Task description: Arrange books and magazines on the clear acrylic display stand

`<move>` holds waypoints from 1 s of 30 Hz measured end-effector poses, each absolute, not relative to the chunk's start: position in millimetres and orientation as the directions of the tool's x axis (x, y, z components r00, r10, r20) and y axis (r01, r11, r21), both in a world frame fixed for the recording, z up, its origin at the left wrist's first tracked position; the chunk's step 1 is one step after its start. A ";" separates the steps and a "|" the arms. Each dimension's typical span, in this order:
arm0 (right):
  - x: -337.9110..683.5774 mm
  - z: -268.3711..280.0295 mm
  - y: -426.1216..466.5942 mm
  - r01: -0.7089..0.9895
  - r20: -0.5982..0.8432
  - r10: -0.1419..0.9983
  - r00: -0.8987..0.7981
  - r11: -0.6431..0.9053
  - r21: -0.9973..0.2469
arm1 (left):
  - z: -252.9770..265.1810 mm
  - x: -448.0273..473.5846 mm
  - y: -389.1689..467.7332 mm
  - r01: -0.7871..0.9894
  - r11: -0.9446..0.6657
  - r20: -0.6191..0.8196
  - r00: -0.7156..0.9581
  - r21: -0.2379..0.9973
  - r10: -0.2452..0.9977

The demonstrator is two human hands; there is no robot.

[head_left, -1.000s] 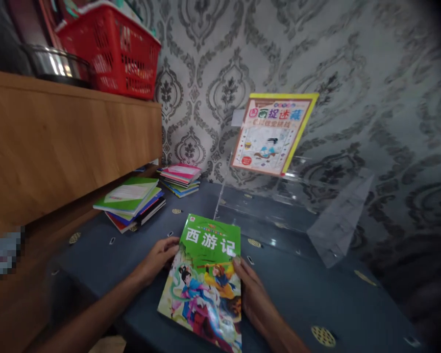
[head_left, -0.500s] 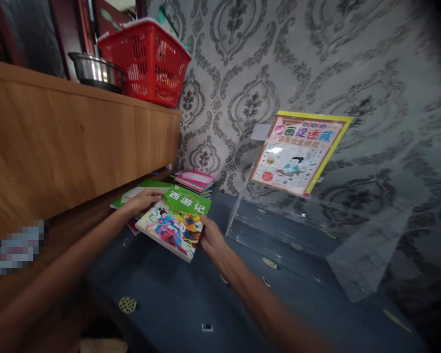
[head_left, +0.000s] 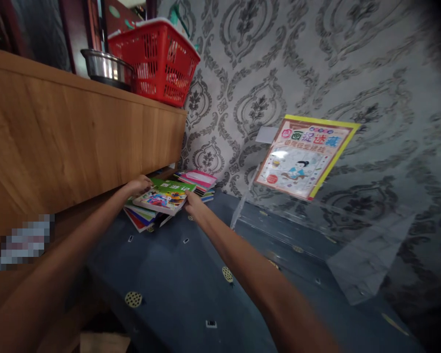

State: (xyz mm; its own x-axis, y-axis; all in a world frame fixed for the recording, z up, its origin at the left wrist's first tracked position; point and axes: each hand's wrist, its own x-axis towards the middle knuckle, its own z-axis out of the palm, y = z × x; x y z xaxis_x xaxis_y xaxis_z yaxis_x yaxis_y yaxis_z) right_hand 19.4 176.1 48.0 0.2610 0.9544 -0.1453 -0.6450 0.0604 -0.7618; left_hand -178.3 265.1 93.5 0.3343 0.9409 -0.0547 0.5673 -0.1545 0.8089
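Observation:
A thick picture book with a green top and colourful cartoon figures is held between my two hands. My left hand grips its far left side, and my right hand pinches the right edge. The book tilts just over a stack of other books on the blue patterned cloth; whether it touches them I cannot tell. Behind it lies a second pile of books with a pink one on top.
A clear acrylic stand on the right holds a yellow-edged book upright against the patterned wall. On the left, a wooden cabinet carries a steel bowl and a red basket.
Both hands have carried the green-topped book away from me, toward the stack by the cabinet, and laid it flatter. The view has shifted slightly left.

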 end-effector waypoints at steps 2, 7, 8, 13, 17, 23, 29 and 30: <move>19.4 41.6 178.8 -0.660 -0.231 0.941 0.245 -0.012 -0.751 | 90.7 -183.3 265.7 0.570 -0.136 -0.074 0.331 0.810 0.941; 20.2 25.9 173.0 -0.688 -0.332 0.915 0.231 -0.088 -0.720 | 79.5 -198.5 258.0 0.548 -0.180 -0.039 0.365 0.817 0.930; 20.4 24.0 172.1 -0.691 -0.332 0.915 0.229 -0.087 -0.718 | 77.4 -200.7 256.7 0.545 -0.200 -0.022 0.373 0.814 0.928; 22.2 19.4 172.9 -0.691 -0.303 0.929 0.214 -0.075 -0.719 | 71.2 -203.8 257.5 0.551 -0.300 0.083 0.383 0.779 0.920; 24.3 16.0 175.1 -0.681 -0.269 0.937 0.225 -0.046 -0.731 | 70.2 -202.2 260.5 0.550 -0.346 0.143 0.379 0.760 0.914; 26.1 11.3 166.0 -0.666 -0.159 0.951 0.267 0.063 -0.743 | 72.3 -202.5 252.0 0.493 -0.335 0.161 0.362 0.803 0.918; 31.0 19.2 128.0 -0.641 -0.024 0.955 0.297 0.181 -0.746 | 75.3 -189.6 219.9 0.312 -0.303 0.190 0.343 0.900 0.920; 32.1 21.6 118.1 -0.632 0.001 0.954 0.300 0.199 -0.749 | 73.1 -184.9 212.6 0.265 -0.292 0.194 0.340 0.919 0.920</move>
